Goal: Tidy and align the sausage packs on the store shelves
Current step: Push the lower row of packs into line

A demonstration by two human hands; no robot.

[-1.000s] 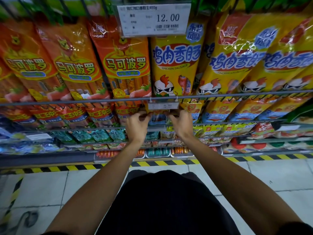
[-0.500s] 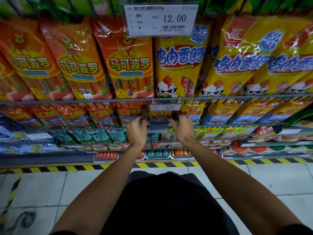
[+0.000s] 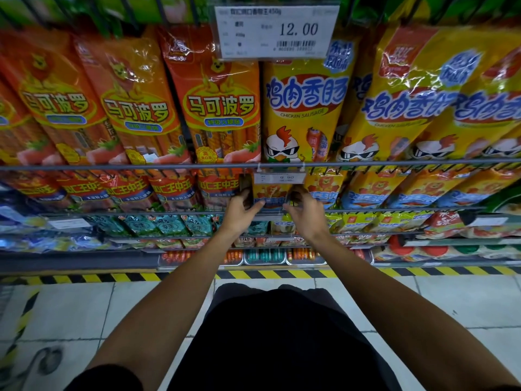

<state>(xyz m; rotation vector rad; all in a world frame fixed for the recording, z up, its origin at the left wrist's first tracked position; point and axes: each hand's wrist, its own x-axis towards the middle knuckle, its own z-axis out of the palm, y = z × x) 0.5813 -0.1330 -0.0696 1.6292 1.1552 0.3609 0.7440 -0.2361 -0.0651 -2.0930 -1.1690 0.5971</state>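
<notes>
Wire store shelves [image 3: 169, 166] run across the view above a white tiled floor [image 3: 79, 314] edged with yellow-black tape. Both bare arms reach forward and slightly up to the second tier. Left hand [image 3: 242, 211] and right hand [image 3: 303, 211] each curl their fingers around opposite side edges of a yellow sausage pack [image 3: 271, 194] just under the small 9.90 price tag [image 3: 279, 178]. This pack stands with its long axis vertical, printed face outward, between red packs [image 3: 218, 185] and more yellow ones.

Rail [image 3: 112, 167] and price tag [image 3: 279, 178] across pack fronts
</notes>
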